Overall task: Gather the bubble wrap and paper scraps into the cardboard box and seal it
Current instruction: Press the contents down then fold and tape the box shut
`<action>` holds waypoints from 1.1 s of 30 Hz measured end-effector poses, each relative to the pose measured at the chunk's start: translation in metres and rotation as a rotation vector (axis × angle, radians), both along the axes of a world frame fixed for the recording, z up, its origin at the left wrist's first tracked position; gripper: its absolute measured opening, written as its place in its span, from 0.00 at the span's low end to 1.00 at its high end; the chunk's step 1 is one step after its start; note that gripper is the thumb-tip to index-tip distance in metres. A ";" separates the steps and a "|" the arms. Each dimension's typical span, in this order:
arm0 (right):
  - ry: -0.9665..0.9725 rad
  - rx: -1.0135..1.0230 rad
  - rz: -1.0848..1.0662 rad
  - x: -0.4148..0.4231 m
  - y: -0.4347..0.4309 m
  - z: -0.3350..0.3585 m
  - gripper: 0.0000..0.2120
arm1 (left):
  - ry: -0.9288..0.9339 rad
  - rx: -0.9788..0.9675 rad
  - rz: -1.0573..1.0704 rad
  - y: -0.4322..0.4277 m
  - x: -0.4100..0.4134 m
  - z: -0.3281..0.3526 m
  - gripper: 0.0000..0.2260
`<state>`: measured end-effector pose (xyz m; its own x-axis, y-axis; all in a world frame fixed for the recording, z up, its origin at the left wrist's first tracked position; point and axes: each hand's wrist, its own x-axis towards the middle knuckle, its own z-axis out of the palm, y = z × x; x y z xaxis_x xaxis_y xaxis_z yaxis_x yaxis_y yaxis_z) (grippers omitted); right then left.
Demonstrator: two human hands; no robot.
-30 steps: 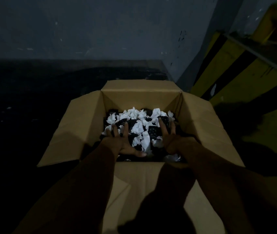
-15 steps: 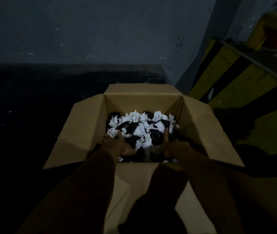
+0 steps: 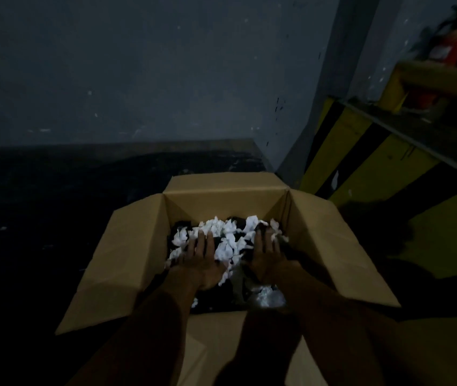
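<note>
An open brown cardboard box (image 3: 223, 200) sits on a dark floor (image 3: 40, 218) with all four flaps folded outward; this box is the landmark for what follows; inside it lies a heap of crumpled white paper scraps (image 3: 228, 243) mixed with dark material that is too dim to identify; toward the near edge of the box's opening, under the right forearm, a pale, shiny crumpled piece that looks like clear bubble wrap (image 3: 270, 298) rests on the dark contents; the left hand (image 3: 203, 261) lies palm down on the left half of the heap, fingers extended and close together, flat on the scraps and gripping nothing; the right hand (image 3: 267, 256) lies palm down on the right half of the heap, fingers likewise stretched forward and flat, with a few white scraps touching its fingertips and nothing closed in its grasp; both forearms cross over the box's near flap (image 3: 216, 344); beyond the box's far flap rises a grey wall (image 3: 138, 79); to the right of the box stands a yellow and black striped barrier (image 3: 361, 168); above and farther right of the box, a blurred red fire extinguisher (image 3: 448, 47) shows at the picture's edge
</note>
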<state>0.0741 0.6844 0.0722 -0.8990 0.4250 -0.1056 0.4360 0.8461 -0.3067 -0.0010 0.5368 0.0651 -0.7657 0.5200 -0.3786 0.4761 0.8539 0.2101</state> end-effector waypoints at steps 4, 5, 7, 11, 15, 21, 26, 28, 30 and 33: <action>-0.405 -0.004 0.093 0.006 0.008 -0.011 0.33 | -0.070 -0.062 -0.004 -0.004 0.004 -0.020 0.35; -0.367 -0.005 0.085 0.005 0.011 -0.002 0.33 | -0.019 -0.061 -0.004 -0.005 0.002 -0.022 0.35; -0.208 0.080 0.098 -0.005 0.013 0.008 0.28 | 0.112 -0.060 -0.014 -0.004 -0.005 -0.016 0.37; -0.004 0.229 0.082 -0.025 0.019 0.026 0.21 | 0.211 0.034 -0.028 -0.002 -0.022 0.002 0.32; -0.110 0.127 -0.012 -0.033 0.017 0.003 0.29 | 0.247 0.022 0.003 0.000 -0.027 -0.010 0.32; -0.115 0.044 0.443 -0.049 0.000 -0.013 0.27 | 0.186 0.024 0.025 -0.005 -0.036 -0.012 0.31; -0.033 0.130 0.023 -0.065 0.006 -0.027 0.33 | 0.130 0.066 0.109 -0.003 -0.052 -0.014 0.34; -0.120 0.130 0.006 -0.070 0.006 -0.037 0.37 | 0.083 0.051 0.113 -0.001 -0.054 -0.021 0.35; -0.151 0.127 0.065 -0.076 0.005 -0.046 0.34 | 0.072 0.029 0.113 0.003 -0.055 -0.033 0.35; -0.140 0.172 0.114 -0.082 0.006 -0.052 0.32 | 0.095 -0.005 0.138 0.007 -0.057 -0.049 0.35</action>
